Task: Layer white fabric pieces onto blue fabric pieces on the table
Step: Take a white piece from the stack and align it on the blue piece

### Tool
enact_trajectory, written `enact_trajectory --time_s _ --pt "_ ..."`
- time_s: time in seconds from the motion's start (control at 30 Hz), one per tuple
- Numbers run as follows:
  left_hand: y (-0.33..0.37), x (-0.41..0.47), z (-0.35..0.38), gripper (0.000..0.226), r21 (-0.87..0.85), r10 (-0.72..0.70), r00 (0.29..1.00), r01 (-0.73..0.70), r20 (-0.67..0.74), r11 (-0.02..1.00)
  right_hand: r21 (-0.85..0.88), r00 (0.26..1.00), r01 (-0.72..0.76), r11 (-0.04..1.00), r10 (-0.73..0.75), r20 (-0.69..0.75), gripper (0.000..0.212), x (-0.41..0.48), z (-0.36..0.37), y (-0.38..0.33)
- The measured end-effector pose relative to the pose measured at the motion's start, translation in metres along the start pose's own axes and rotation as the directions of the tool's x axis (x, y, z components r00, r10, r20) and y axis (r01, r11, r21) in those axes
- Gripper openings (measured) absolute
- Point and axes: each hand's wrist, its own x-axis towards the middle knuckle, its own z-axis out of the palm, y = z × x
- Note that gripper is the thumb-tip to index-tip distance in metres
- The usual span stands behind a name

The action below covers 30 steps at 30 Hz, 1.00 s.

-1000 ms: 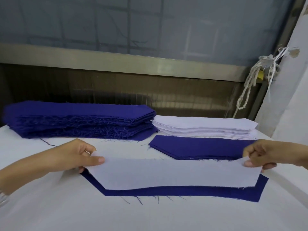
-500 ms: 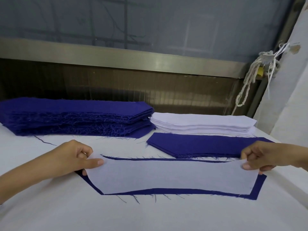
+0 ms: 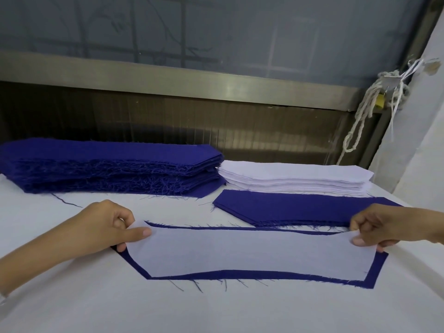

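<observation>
A white fabric piece lies over a blue fabric piece on the white table, with a blue border showing along the near, far and right edges. My left hand pinches the white piece's left end between thumb and fingers. My right hand pinches its right end the same way. Behind, a tall stack of blue pieces sits at the back left and a stack of white pieces at the back right.
A low pile of blue pieces lies just in front of the white stack. A knotted white rope hangs at the right by a pale wall. A metal rail and dark panel back the table.
Both hands have lowered the white piece toward me onto the blue piece. A thin blue strip now shows along its far edge, and the near blue border has narrowed.
</observation>
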Motion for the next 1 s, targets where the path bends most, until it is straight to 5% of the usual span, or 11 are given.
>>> enact_trajectory --time_s 0.43,0.77,0.87,1.0 --pt "-0.018 0.006 -0.007 0.069 0.154 -0.046 0.997 0.054 -0.057 0.987 -0.081 0.997 -0.059 0.995 0.055 -0.055 0.053 -0.004 -0.003 0.001" --pt "-0.033 0.01 -0.021 0.061 0.174 -0.088 0.994 0.099 -0.069 0.98 -0.159 0.993 -0.118 0.98 0.115 -0.032 0.032 -0.013 -0.015 0.01" --pt "-0.034 0.016 -0.018 0.054 0.253 0.034 0.975 0.023 -0.218 0.967 -0.128 0.994 -0.101 0.987 0.095 -0.051 0.024 -0.016 -0.017 0.007" --pt "-0.014 0.022 -0.013 0.038 0.301 0.316 0.852 -0.199 -0.417 0.933 0.032 0.979 -0.019 0.999 0.025 -0.201 0.015 -0.017 -0.027 -0.003"
